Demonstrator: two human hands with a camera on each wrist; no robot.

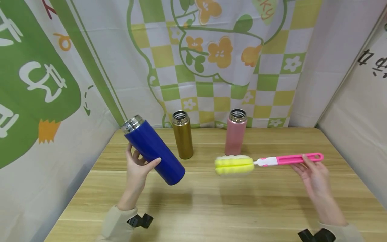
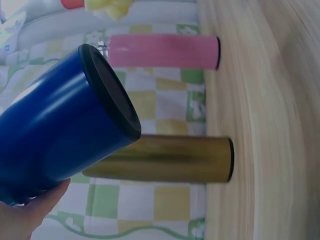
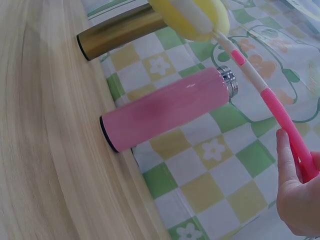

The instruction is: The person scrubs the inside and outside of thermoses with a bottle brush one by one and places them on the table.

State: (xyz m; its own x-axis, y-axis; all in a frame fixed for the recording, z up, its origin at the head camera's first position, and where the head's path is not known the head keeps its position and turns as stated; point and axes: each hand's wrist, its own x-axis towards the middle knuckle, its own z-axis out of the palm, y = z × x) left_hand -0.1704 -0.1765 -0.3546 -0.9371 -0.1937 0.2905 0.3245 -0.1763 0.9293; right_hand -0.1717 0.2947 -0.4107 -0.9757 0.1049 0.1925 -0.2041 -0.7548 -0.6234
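Observation:
My left hand (image 1: 139, 169) grips a blue thermos bottle (image 1: 155, 151) around its side. The bottle is held above the table, tilted so its uncapped steel mouth points up and to the left, and its dark base (image 2: 112, 90) shows in the left wrist view. On the right, my right hand (image 1: 314, 176) holds a bottle brush by its pink handle (image 1: 290, 158). The brush lies nearly level in the air, its yellow sponge head (image 1: 234, 165) pointing left toward the blue bottle, with a gap between them.
A gold thermos bottle (image 1: 182, 137) and a pink thermos bottle (image 1: 235, 134) stand upright and uncapped toward the back of the wooden table (image 1: 205, 215). Behind them hangs a checkered, flower-patterned cloth (image 1: 187, 80). Printed cloth walls flank both sides.

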